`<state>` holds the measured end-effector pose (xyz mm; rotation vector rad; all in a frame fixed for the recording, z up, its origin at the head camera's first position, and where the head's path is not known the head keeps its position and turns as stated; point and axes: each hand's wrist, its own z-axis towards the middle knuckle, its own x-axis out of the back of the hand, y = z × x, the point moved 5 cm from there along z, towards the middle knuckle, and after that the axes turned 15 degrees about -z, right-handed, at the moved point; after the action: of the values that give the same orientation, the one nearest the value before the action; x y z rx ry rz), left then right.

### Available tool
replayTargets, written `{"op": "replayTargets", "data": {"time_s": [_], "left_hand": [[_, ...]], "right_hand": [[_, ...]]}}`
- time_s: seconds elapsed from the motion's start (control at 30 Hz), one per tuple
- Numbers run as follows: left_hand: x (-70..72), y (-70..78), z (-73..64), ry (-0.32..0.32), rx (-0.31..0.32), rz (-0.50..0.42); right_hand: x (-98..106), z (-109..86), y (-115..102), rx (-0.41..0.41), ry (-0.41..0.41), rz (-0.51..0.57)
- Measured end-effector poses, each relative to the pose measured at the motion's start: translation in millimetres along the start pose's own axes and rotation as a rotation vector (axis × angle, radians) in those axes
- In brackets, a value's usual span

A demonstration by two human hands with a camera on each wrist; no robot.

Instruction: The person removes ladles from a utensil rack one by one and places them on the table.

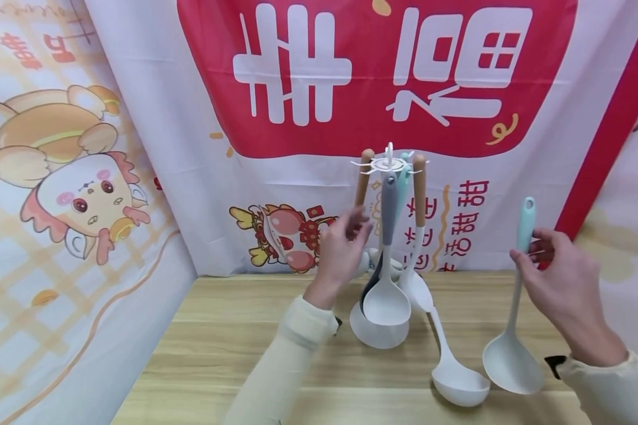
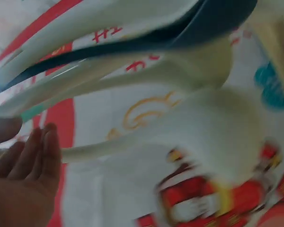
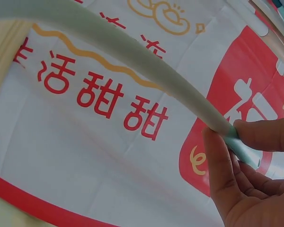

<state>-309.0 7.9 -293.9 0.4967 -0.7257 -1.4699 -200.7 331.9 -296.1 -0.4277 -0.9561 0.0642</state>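
Observation:
My right hand [image 1: 566, 286] pinches a ladle [image 1: 512, 361] by its mint-green handle, thumb on one side and fingertips on the other. This ladle stands upright, its pale bowl down at the tabletop. At the hanging utensil rack [image 1: 389, 165], my left hand [image 1: 340, 251] is raised beside the left wooden-handled utensil [image 1: 363, 186]. In the left wrist view its fingers [image 2: 49, 156] are fairly straight, with the thumb apart, and a pale shaft [image 2: 90, 152] passes behind them. A grey-handled ladle [image 1: 387, 302] hangs at the rack's front.
Another wooden-handled utensil [image 1: 419, 192] hangs at the rack's right, with a mint-handled one [image 1: 402, 186] behind. The rack's round white base [image 1: 380, 339] stands on the wooden table [image 1: 218, 354]. A white ladle [image 1: 459, 383] lies between it and my right hand. A printed cloth [image 1: 207, 206] hangs behind.

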Motion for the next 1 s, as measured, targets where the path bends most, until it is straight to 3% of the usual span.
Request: {"op": "replayTargets", "data": {"time_s": [0.13,0.23,0.33,0.5,0.67,0.83,1.0], "left_hand": [[-12.6,-48.8,-28.7,-0.103,0.282,-0.107],[-20.1,-71.7,-43.1,-0.158,0.369,-0.162],[-24.6,-84.1,-51.8,-0.161,0.375,-0.208],[-29.5,-96.3,-65.1,-0.084,0.357,-0.281],[-30.6,-101.8,-76.3,-0.008,0.323,-0.294],[-30.3,-100.0,-75.9,0.025,0.235,-0.266],[-33.5,-95.6,-70.3,0.033,0.206,-0.246]], "right_hand": [[-2,-3.6,2,0.008,-0.007,0.007],[-3,-5.6,4,0.023,0.001,0.009],[-8,-5.5,8,0.043,-0.018,-0.001],[-23,0.4,22,0.091,-0.096,-0.055],[-43,7.1,34,0.113,-0.211,-0.091],[-60,9.4,44,0.124,-0.284,-0.12],[-75,10.7,52,0.179,-0.318,-0.147]]}}
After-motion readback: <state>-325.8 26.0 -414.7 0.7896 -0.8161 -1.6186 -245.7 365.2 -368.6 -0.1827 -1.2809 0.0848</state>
